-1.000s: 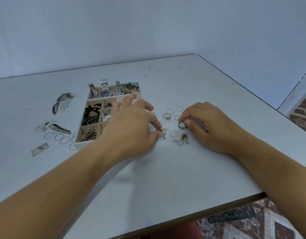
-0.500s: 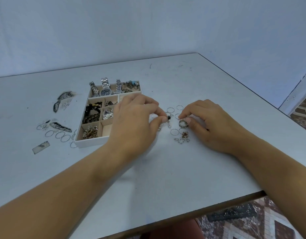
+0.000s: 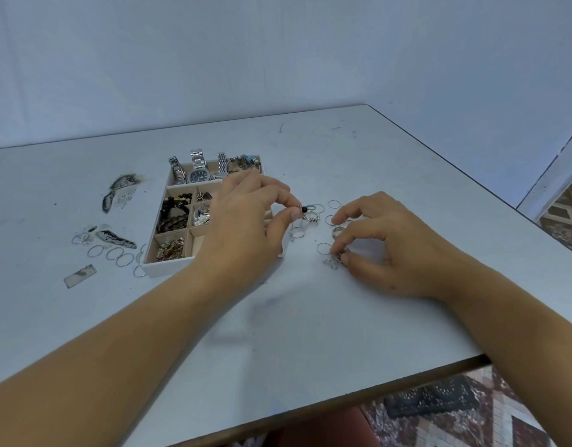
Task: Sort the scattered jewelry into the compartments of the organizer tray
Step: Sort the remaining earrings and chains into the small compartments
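Note:
A white organizer tray (image 3: 164,270) sits left of centre, its compartments holding watches (image 3: 199,175), dark bead bracelets (image 3: 176,208) and gold pieces (image 3: 170,249). My left hand (image 3: 246,227) hovers over the tray's right side and pinches a small ring with a black bead (image 3: 303,209) between thumb and forefinger. My right hand (image 3: 384,243) rests on the table to the right, its thumb and fingers pinching a small sparkly piece (image 3: 338,258) among scattered thin silver rings (image 3: 324,248). A chunkier silver ring (image 3: 313,217) lies between the hands.
Left of the tray lie several thin hoops (image 3: 115,254), dark patterned pieces (image 3: 115,239) and a flat silvery strip (image 3: 80,275). The table's near edge (image 3: 342,401) and right edge (image 3: 471,175) drop off to a patterned floor.
My left hand has lifted the black-bead ring off the table and raised it. My right hand has shifted from the thick ring down to the sparkly cluster nearer me.

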